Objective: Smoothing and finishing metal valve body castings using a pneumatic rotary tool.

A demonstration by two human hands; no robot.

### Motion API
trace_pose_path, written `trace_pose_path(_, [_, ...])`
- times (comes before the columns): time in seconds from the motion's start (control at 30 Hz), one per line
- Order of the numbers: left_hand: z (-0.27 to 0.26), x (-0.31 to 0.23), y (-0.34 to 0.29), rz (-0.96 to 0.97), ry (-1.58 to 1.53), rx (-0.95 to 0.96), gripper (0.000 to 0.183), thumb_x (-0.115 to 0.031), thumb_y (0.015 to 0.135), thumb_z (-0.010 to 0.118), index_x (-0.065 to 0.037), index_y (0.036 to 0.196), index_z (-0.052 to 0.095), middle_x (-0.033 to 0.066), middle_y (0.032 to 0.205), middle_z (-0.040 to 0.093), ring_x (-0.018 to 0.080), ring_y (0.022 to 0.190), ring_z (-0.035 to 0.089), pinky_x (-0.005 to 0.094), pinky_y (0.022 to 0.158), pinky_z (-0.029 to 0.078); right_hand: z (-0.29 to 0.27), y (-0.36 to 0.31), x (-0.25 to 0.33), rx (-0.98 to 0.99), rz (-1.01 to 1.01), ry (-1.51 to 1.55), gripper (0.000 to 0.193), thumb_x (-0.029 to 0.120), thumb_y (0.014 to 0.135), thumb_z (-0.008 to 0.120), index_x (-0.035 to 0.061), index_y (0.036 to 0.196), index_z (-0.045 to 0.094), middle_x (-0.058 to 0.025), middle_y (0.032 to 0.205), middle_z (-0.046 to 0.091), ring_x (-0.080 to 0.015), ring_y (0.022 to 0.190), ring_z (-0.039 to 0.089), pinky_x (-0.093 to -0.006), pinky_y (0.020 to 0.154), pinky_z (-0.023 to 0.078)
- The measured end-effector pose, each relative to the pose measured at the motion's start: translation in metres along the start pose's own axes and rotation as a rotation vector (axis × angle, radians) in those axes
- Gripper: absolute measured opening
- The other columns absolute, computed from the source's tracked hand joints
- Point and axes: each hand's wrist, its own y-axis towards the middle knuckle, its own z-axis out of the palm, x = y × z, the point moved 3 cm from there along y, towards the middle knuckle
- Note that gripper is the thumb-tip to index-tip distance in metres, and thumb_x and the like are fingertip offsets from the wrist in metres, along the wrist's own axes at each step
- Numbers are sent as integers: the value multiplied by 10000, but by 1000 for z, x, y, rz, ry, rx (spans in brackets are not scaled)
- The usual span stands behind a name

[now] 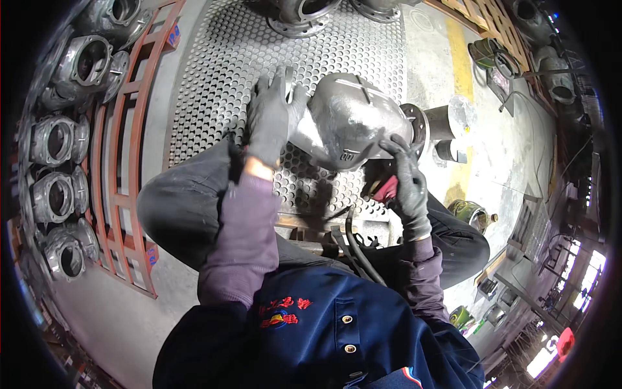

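Observation:
A grey metal casting (359,120), rounded like a pump or valve body, lies on its side between my knees. Its dark flange (414,126) with bolt holes points right. My left hand (272,120), in a grey glove, grips the flanged left end, the thumb apart from the fingers across the rim. My right hand (409,185), also gloved, touches the casting's lower right side with outstretched fingertips. Just left of the right palm is a red object (385,188), mostly hidden, whose kind I cannot make out. A dark hose (356,243) runs in front of my lap.
Under the casting is a perforated metal plate (214,78). More flanged castings (301,16) stand at the far edge. Red metal racking (120,175) and several castings (55,142) line the left. A metal cylinder (450,123) stands right of the flange, near a yellow floor stripe (459,58).

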Motion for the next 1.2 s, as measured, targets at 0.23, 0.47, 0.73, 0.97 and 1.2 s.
trace_pose_path(0.23, [27,-54,-126,366,-455,526,870,-79,892,554,6,1469,-92,280,1430,309,313,1304,386,356,1047,359,58,-1,21,41,100,414,311,155,1000,435,8,1221,598,-164,1303,538,-238,1288,425,-390,1084,297])
trace_pose_path(0.47, [14,-5,-52,-154,-1079,-22,494,-294,958,511,50,1306,446,185,1117,636,305,984,632,365,850,503,40,-30,-37,243,548,189,593,279,954,549,25,1431,304,-214,1279,519,-265,1176,523,-349,1009,397])
trace_pose_path(0.73, [16,32,87,-146,22,-56,350,-362,866,566,-163,1149,622,188,1001,653,398,867,626,408,751,508,99,-113,-157,853,631,-457,469,266,801,679,9,1156,512,-196,876,672,-324,829,636,-379,737,501])
trace_pose_path(0.97, [26,41,77,-107,-19,-225,293,-326,876,571,-75,999,659,199,895,649,383,768,614,399,692,490,32,-52,-51,707,864,-58,702,157,855,653,57,1444,285,-182,1034,642,-248,813,666,-326,682,525])
trace_pose_path(1.2, [30,35,51,-132,-381,-398,374,-355,904,605,14,934,657,69,750,668,118,662,588,283,629,473,22,12,53,273,637,479,526,293,971,524,24,1397,372,-42,989,598,-49,669,539,-171,557,418])
